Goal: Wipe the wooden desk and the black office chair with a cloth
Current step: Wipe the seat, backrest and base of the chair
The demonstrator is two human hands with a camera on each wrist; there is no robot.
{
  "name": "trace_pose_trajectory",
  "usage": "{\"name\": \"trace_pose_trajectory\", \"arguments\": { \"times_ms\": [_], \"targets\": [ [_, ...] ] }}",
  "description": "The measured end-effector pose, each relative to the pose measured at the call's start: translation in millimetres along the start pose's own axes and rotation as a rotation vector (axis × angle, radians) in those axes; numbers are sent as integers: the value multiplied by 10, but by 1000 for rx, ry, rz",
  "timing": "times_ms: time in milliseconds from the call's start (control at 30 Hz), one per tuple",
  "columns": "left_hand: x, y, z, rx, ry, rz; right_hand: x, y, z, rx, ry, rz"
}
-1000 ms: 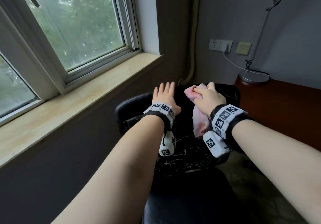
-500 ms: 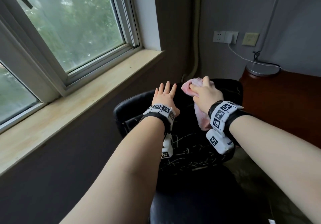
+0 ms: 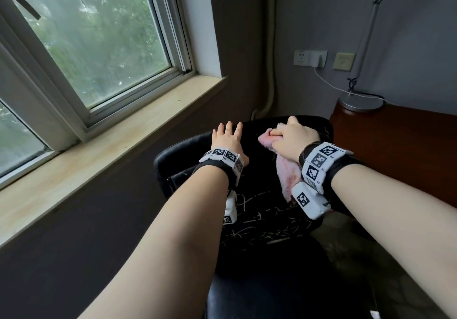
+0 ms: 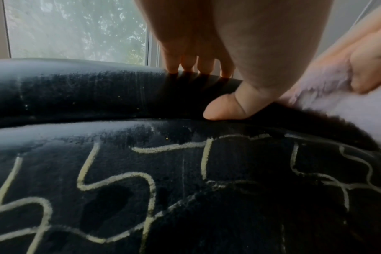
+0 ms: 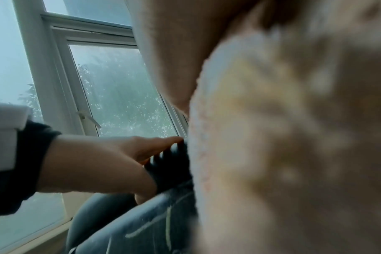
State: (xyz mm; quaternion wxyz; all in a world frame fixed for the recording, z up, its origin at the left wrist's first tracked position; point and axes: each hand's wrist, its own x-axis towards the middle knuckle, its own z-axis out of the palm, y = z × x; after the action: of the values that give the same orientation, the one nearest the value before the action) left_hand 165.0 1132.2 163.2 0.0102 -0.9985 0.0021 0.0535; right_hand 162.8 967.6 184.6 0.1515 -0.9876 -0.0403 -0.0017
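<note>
Since the earlier frames the right hand (image 3: 293,137) with its pink cloth (image 3: 288,175) has shifted only slightly along the top of the black office chair (image 3: 267,222); the left hand (image 3: 228,140) has kept its place on the backrest.

Right hand: fingers curled round a bunched end of the cloth, pressing it against the upper edge of the backrest at about 1 o'clock from the left hand. The loose remainder hangs down the front of the backrest beneath the wrist.

Left hand: flat, fingers straight and spread over the top edge, thumb (image 4: 223,110) pressed on the seam just beside the cloth. It holds nothing; it appears to steady the chair.

Chair: stands centrally, between the windowsill (image 3: 103,155) at 10 o'clock and the wooden table (image 3: 400,150) at 2 o'clock. The backrest carries pale scribbled lines (image 4: 118,180) and a dusty film on its upper roll.

Handling judgement: the cloth is soft, light and limp, so it is best gripped bunched in the palm. The chair covering looks smooth and likely slippery, and the chair may swivel under pressure, hence the bracing hand. Whether the marks will wipe off cannot be told.

A lamp base (image 3: 361,102) stands at the table's far corner.
</note>
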Motion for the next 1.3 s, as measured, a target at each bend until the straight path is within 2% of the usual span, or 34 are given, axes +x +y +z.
{"name": "trace_pose_trajectory", "arguments": {
  "times_ms": [133, 333, 467, 700, 900, 1000, 1100, 1167, 1300],
  "targets": [
    [10, 54, 5, 26, -4, -31, 81, 92, -44, 45, 185, -73],
    [31, 33, 42, 49, -12, -20, 157, 185, 216, 4, 135, -43],
    [54, 43, 58, 66, -3, -35, 142, 238, 344, -24, 155, -63],
    [64, 77, 64, 80, -2, -61, 48, 294, 429, -121, 34, -84],
    [-7, 322, 24, 88, 19, -151, 69, 320, 31, -165, -170, -4],
    [8, 469, -20, -11, 114, -177, 80, 461, -74, -63, -64, 64],
    [95, 568, 4, 3, 73, -35, 71, 587, -76, -2, 67, 8],
    [142, 610, 37, 9, 48, 11, 79, 618, -72, 42, 162, -28],
    [158, 604, 39, -9, 32, 9, 152, 597, 8, 71, 171, -62]
  ]
}}
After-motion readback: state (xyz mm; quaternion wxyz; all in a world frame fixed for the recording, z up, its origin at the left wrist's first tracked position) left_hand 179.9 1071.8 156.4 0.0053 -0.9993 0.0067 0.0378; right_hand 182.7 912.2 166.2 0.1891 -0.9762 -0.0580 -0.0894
